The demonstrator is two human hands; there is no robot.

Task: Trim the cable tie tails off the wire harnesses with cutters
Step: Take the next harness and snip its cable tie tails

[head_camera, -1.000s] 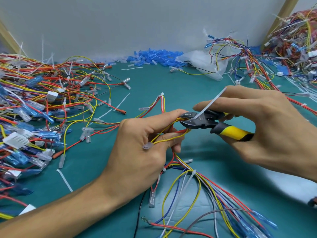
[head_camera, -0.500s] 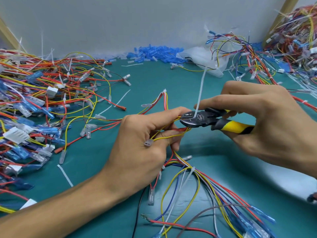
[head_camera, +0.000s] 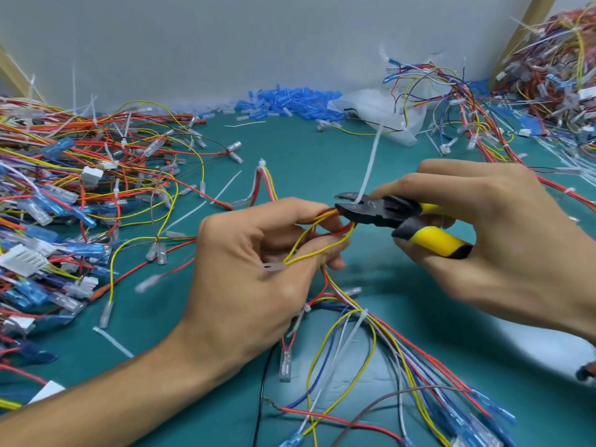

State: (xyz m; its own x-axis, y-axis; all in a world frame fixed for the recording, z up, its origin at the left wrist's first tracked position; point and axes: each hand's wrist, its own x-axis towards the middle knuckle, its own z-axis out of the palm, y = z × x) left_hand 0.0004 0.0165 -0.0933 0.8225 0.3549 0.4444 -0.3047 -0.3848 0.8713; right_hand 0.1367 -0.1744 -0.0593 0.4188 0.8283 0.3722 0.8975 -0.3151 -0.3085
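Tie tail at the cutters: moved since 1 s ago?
Yes. The tail has swung from slanting right over the right hand to nearly upright. Its tip now points at the plastic bag at the back.

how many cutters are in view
1. The cutters are in the right hand, jaws around a cable tie tail on the harness the left hand holds. More may hide under the wire piles.
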